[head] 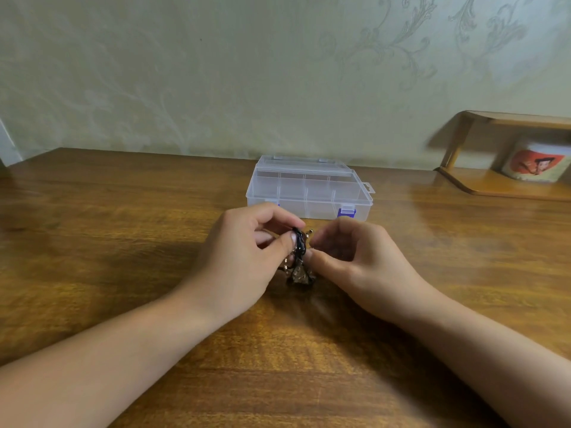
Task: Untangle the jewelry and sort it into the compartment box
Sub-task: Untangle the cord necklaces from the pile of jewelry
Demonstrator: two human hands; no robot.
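Note:
A dark tangle of jewelry (299, 261), black cord mixed with small metal beads and a brownish pendant, hangs between my hands just above the wooden table (123, 242). My left hand (244, 257) pinches the top of the black cord between thumb and fingers. My right hand (352, 257) pinches the tangle from the right side with curled fingers. Behind my hands stands the clear plastic compartment box (309, 186) with purple latches, its lid down; its compartments look empty.
A small wooden shelf (494, 183) sits at the table's back right, holding a white cup with a red picture (537, 162). The wallpapered wall runs along the far edge of the table.

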